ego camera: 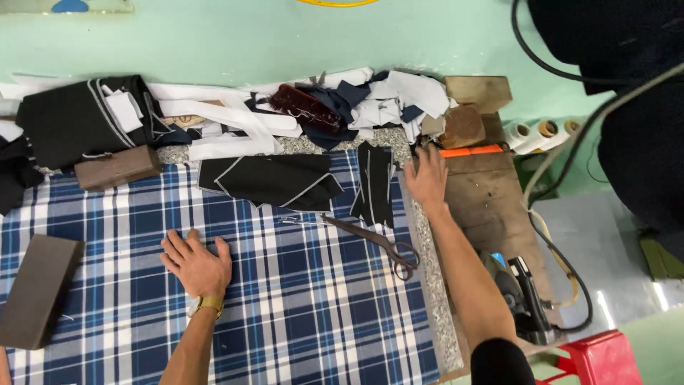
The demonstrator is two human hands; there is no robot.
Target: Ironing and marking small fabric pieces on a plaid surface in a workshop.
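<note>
The desk (427, 285) showed a speckled, stone-like edge and was covered by a soft, matt woven cloth (306, 306) in blue and white plaid, on which lay matt black fabric pieces (274, 180) with pale stitched edges. The scissors (370, 239) were dull, darkened metal, and the blocks (117, 167) looked like smooth brown wood. Beside them a worn, rough wooden board (491, 203) carried an iron (524, 296) of glossy dark plastic, near a shiny red plastic stool (598, 360).

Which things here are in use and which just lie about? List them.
In use: left hand flat on the plaid cloth; right hand by the black fabric pieces.
Lying about: scissors, wooden blocks, iron, thread cones, scrap pile.
</note>
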